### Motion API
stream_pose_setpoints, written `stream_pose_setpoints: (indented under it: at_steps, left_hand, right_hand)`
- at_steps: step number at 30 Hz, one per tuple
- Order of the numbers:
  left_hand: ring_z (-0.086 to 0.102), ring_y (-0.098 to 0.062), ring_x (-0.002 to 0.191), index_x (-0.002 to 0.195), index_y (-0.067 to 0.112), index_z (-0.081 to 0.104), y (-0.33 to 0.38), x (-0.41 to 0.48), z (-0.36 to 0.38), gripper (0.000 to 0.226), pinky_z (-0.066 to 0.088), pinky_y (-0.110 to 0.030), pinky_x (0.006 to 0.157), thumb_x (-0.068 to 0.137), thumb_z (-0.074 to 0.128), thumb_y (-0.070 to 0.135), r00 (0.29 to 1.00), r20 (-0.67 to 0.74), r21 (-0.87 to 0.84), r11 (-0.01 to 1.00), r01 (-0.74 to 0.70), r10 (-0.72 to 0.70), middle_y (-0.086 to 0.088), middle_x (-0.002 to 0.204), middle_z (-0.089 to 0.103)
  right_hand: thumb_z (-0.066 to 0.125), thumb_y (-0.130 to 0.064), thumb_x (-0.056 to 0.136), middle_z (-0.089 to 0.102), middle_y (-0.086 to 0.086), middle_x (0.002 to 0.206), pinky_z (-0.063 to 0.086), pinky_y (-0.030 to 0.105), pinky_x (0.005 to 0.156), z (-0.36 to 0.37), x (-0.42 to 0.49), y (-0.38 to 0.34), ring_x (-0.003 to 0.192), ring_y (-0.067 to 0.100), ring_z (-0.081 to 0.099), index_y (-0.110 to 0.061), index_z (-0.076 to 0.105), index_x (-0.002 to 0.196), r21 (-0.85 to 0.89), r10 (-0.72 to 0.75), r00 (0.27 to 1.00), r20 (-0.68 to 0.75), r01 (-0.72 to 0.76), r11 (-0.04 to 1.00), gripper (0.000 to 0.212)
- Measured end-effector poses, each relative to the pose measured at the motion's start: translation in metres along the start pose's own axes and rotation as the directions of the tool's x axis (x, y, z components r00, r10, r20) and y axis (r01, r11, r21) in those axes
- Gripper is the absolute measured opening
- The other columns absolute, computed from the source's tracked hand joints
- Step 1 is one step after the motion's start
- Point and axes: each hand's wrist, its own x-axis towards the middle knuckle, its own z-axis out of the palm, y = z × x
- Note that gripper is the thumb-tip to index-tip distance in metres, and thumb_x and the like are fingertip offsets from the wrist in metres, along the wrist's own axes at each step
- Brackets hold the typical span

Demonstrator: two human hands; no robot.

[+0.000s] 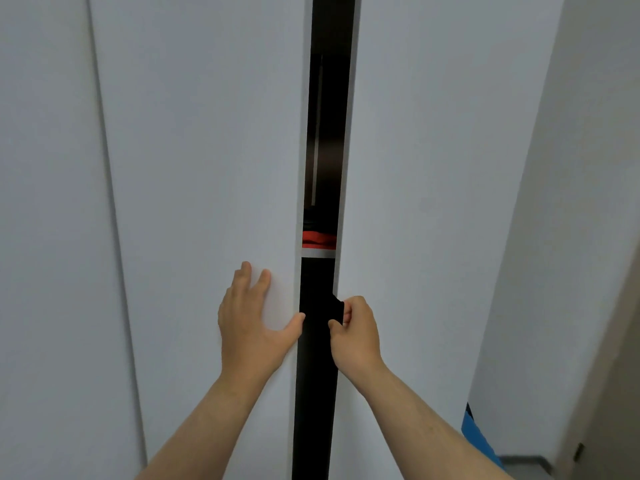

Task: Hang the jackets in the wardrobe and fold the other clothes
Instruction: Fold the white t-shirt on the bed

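Two tall white wardrobe doors fill the view, with a narrow dark gap (320, 358) between them. My left hand (252, 320) lies flat on the left door (201, 168), fingers spread and thumb at the door's edge. My right hand (355, 332) curls its fingers round the edge of the right door (433, 168), fingertips inside the gap. Through the gap I see the dark inside of the wardrobe, a red folded cloth (318, 240) on a white shelf edge (318, 253), and dark clothes above it.
A further white door panel (48, 202) stands at the left. A white wall (571, 202) closes the right side. Low at the right, something blue (476, 434) shows beside the right door, with a strip of grey floor (523, 462) below.
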Motion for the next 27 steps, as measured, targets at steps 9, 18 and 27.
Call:
stream_pose_setpoints:
  at_steps: [9, 18, 27]
  left_hand:
    - [0.027, -0.027, 0.139, 0.145, 0.026, 0.032, -0.020, 0.022, 0.034, 0.093, 0.028, -0.054, 0.110, 0.066, 0.065, 0.063, 0.982, 0.044, 0.139, 0.973, -0.186, 0.182, -0.011, 0.156, 0.026]
    - [0.003, -0.029, 0.152, 0.155, 0.026, 0.017, -0.063, 0.075, 0.022, 0.077, 0.003, -0.053, 0.121, 0.092, 0.031, 0.068, 0.832, 0.097, 0.311, 0.778, -0.546, 0.546, -0.010, 0.164, 0.005]
    - [0.006, -0.024, 0.152, 0.157, 0.027, 0.010, -0.077, 0.079, 0.050, 0.070, -0.001, -0.044, 0.123, 0.098, 0.021, 0.062, 0.867, 0.157, 0.313, 0.808, -0.499, 0.474, -0.005, 0.165, 0.004]
  right_hand:
    - [0.060, -0.005, 0.090, 0.047, -0.004, 0.080, 0.043, 0.019, 0.061, 0.001, 0.016, 0.016, 0.063, 0.005, 0.041, -0.019, 0.045, 0.084, -0.047, -0.091, 0.994, 0.062, 0.094, 0.994, 0.021]
    - [0.046, -0.046, 0.093, 0.003, 0.005, 0.166, 0.004, 0.039, 0.121, -0.038, 0.056, 0.025, 0.153, 0.022, 0.002, -0.029, -0.001, 0.158, -0.708, -0.588, 0.808, 0.035, 0.435, 0.556, 0.082]
    - [0.037, -0.044, 0.096, 0.004, 0.009, 0.166, 0.005, 0.048, 0.121, -0.023, 0.095, 0.057, 0.153, 0.027, 0.002, -0.021, 0.002, 0.159, -0.774, -0.607, 0.790, 0.086, 0.437, 0.459, 0.075]
